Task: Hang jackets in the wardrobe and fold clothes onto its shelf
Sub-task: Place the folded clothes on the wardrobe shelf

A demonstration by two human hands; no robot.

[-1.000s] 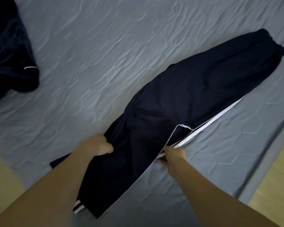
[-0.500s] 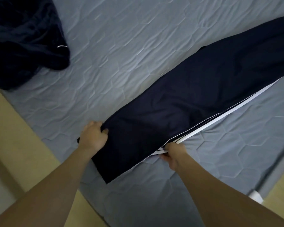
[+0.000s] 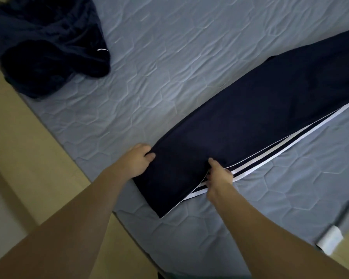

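Observation:
Dark navy track pants (image 3: 250,125) with white side stripes lie stretched out on the blue-grey quilted mattress (image 3: 169,57), legs stacked, running from lower centre to the upper right and out of frame. My left hand (image 3: 138,161) grips the left edge of the pants near the leg ends. On the striped right edge, my right hand (image 3: 219,175) pinches the fabric, thumb on top. A second dark navy garment (image 3: 48,47) lies crumpled at the mattress's upper left corner.
The mattress's near edge runs diagonally from upper left to bottom centre, with pale wooden floor (image 3: 18,148) beyond it. A white tag (image 3: 329,239) sticks out at the mattress's lower right edge, with more floor past it.
The pants now lie flatter and straighter, their stacked legs aligned and the stripes showing along the right edge. Both hands have kept their hold near the leg ends; the view has swung left.

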